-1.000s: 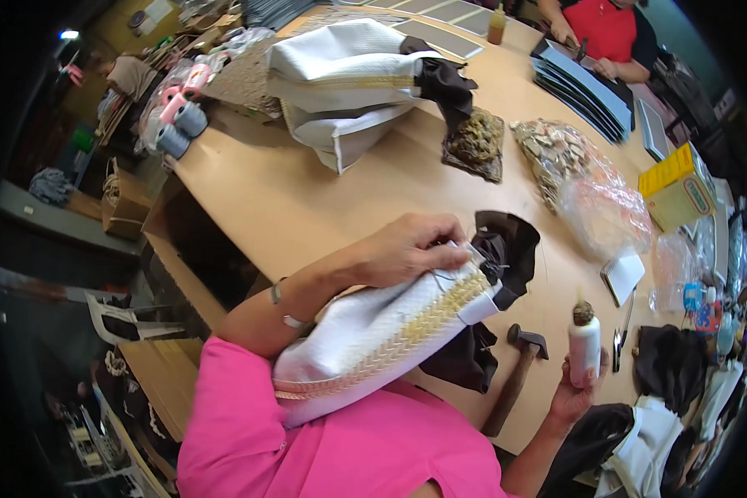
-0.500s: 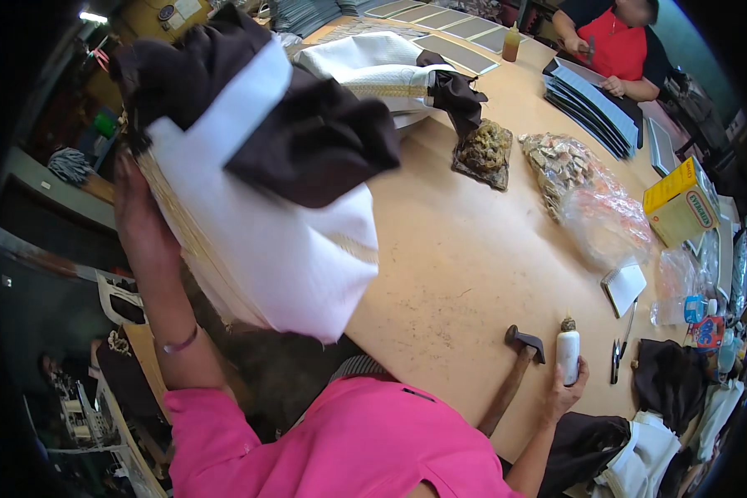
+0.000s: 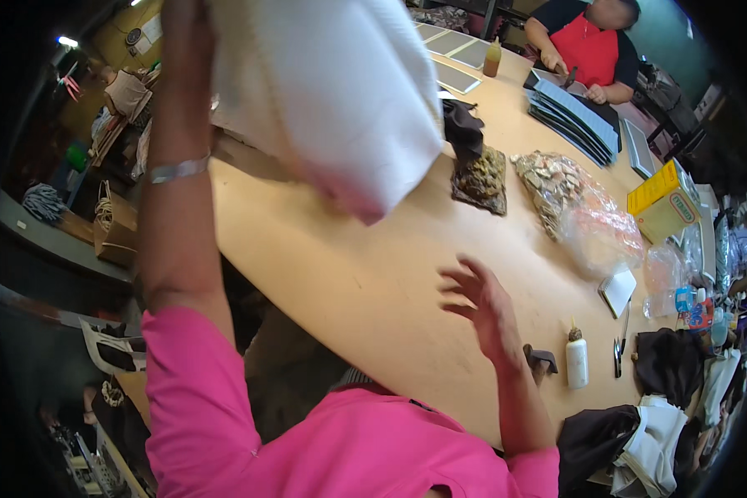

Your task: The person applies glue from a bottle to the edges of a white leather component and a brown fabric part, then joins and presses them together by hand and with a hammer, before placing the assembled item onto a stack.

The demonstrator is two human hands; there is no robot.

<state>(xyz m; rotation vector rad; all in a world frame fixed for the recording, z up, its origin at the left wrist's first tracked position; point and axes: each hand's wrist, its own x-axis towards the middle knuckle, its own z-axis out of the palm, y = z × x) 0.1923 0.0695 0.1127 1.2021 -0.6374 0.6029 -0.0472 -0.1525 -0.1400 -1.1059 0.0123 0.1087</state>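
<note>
My left hand point(image 3: 189, 25) is raised at the upper edge, gripping a large white fabric piece point(image 3: 332, 91), blurred by motion; its fingers are mostly hidden. The fabric hangs over the table's far left side. Over the middle of the table my right hand point(image 3: 485, 303) is held open and holds nothing, its fingers apart. A white squeeze bottle point(image 3: 577, 361) with a crusted tip stands upright beyond my right forearm. Next to it lies a hammer point(image 3: 541, 358), its handle largely hidden by that forearm.
Around the wooden table point(image 3: 373, 274) lie a brown crusted lump point(image 3: 481, 178), a plastic bag of scraps point(image 3: 564, 191), a yellow box point(image 3: 664, 199), a notepad point(image 3: 617, 290), small scissors point(image 3: 618, 357) and folded fabric point(image 3: 651, 448). A co-worker point(image 3: 589, 50) sits at the far right beside stacked grey panels point(image 3: 573, 120).
My left hand has lifted the white fabric up and away. My right hand has let go of the squeeze bottle, left it standing, and moved up and left, opening.
</note>
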